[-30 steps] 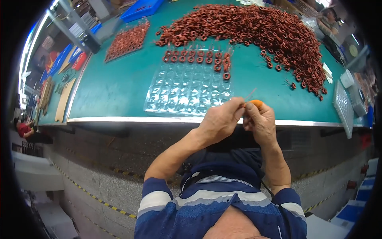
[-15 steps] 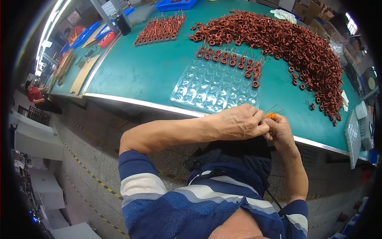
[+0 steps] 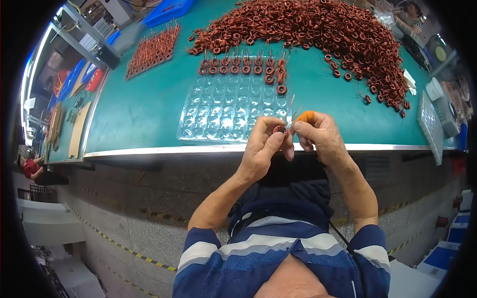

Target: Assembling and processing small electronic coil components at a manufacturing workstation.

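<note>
My left hand (image 3: 261,146) pinches a small ring coil (image 3: 279,129) wound with red-brown wire, above the table's near edge. Two thin wire leads rise from between my hands. My right hand (image 3: 323,136) is closed close beside the coil, with something orange (image 3: 305,117) at its index finger; whether this is a finger cover or a handle I cannot tell. What its fingertips pinch is hidden. Just beyond my hands lies a clear plastic tray (image 3: 208,110) with round pockets. Ring coils (image 3: 246,68) stand along its far side and down its right side, leads up.
A large heap of ring coils (image 3: 318,30) curves across the back and right of the green table (image 3: 134,111). A filled block of coils (image 3: 155,49) stands at the far left, near a blue bin (image 3: 168,11). Stacked clear trays (image 3: 431,126) lean at the right edge.
My left hand has turned and drawn back, so the coil now shows in its fingers. Both hands appear raised, and the view has shifted to the right.
</note>
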Tool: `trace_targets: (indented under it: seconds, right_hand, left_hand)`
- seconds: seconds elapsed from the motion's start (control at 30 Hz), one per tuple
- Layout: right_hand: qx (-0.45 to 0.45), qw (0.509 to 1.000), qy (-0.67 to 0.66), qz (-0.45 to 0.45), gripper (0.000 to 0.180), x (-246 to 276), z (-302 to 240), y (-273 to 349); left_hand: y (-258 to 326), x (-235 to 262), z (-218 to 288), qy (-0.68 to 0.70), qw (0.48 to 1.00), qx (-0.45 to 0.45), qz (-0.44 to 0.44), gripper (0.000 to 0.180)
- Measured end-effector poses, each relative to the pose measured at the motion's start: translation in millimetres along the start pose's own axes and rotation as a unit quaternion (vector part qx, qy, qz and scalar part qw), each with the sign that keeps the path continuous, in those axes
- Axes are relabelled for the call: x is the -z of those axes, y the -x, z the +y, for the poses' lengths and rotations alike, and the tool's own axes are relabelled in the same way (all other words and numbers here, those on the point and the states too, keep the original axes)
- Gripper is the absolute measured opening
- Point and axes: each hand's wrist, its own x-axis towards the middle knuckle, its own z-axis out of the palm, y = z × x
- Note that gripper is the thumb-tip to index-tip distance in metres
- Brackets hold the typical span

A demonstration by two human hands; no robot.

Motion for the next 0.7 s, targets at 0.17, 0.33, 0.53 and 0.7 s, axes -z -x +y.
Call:
trace_targets:
  seconds: [0.17, 0.33, 0.53, 0.7]
  right_hand:
    - [0.044, 0.999, 0.027, 0.008, 0.038, -9.3, 10.8, -4.2]
    - [0.083, 0.996, 0.008, 0.018, 0.036, -14.0, 29.0, -9.4]
    - [0.058, 0.997, -0.047, 0.024, 0.039, -21.4, 31.5, -12.7]
    - [0.039, 0.998, 0.002, 0.040, 0.034, -15.4, 16.4, -16.3]
  left_hand:
    - [-0.6, -0.7, 3.5, -0.042, 0.997, 0.041, 0.054, 0.033]
    - [1.0, 0.0, -4.0, -0.049, 0.993, 0.050, 0.093, 0.025]
    - [6.2, 0.7, -4.8, -0.147, 0.981, 0.041, 0.117, 0.015]
    - [0.4, -5.1, 0.7, -0.292, 0.949, 0.028, 0.111, 0.023]
